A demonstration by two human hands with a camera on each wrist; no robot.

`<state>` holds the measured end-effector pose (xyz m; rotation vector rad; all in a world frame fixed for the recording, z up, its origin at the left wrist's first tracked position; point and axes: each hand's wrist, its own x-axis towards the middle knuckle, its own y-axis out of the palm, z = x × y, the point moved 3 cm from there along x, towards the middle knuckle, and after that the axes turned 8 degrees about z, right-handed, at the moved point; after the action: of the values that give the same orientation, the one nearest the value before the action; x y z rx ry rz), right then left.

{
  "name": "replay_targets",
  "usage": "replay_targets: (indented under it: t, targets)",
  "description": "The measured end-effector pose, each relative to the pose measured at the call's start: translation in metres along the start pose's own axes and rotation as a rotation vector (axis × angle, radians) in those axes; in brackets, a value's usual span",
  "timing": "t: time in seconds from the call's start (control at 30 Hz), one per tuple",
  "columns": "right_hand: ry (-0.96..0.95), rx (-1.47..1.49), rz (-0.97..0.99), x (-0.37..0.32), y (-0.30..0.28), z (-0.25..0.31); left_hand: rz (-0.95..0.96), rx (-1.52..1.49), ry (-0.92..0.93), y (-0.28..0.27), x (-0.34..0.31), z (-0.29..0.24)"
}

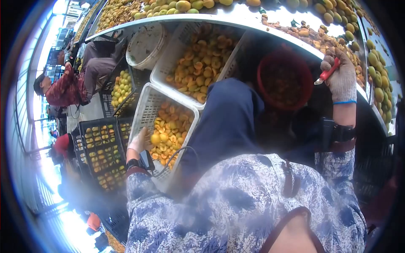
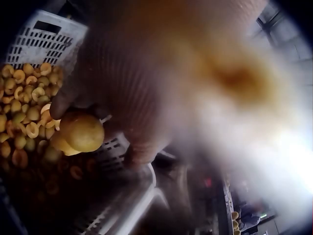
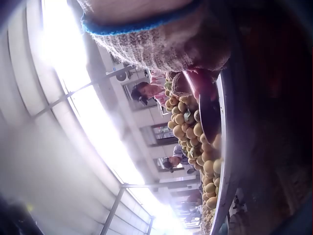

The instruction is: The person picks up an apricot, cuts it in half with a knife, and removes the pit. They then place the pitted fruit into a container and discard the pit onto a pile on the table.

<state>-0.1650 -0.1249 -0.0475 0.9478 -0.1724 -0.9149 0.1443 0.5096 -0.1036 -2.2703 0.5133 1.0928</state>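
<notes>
My left hand (image 1: 141, 141), in a light glove, is over a white crate (image 1: 141, 99) of halved apricots (image 1: 168, 120). Its fingers spread loosely. A yellow apricot (image 2: 84, 132) shows by the fingertips, a cut piece under it, with the thumb well apart. My right hand (image 1: 342, 76) wears a knit glove with a blue cuff and grips a red-handled knife (image 1: 328, 72) at the edge of the metal table (image 1: 236, 19). Its blade shows darkly in the right wrist view. Brown fruit pieces (image 1: 280, 28) lie along that edge.
A second white crate (image 1: 158, 71) of halves stands ahead, beside a white bucket (image 1: 145, 44). On the right below the table is a red bucket (image 1: 310, 84). Black crates (image 1: 99, 122) of fruit stand left. Whole apricots (image 3: 186, 127) heap on the table; a seated person (image 1: 63, 86) works nearby.
</notes>
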Motion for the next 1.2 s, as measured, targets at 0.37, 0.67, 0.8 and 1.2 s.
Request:
replay_targets:
  t: [0.37, 0.67, 0.8, 1.2]
  targets:
    - [-0.052, 0.005, 0.085, -0.019, 0.028, -0.002, -0.036, -0.096, 0.366, 0.044, -0.001, -0.151]
    - [-0.044, -0.147, -0.148, -0.044, 0.062, 0.012, -0.007, 0.415, 1.173, 0.254, 0.019, -0.388]
    - [-0.036, -0.140, -0.201, -0.042, 0.058, 0.018, -0.125, 0.803, 1.491, 0.363, 0.012, -0.444]
    - [0.105, -0.127, -0.151, -0.041, 0.064, 0.031, -0.520, 1.239, 1.351, 0.495, -0.012, -0.429]
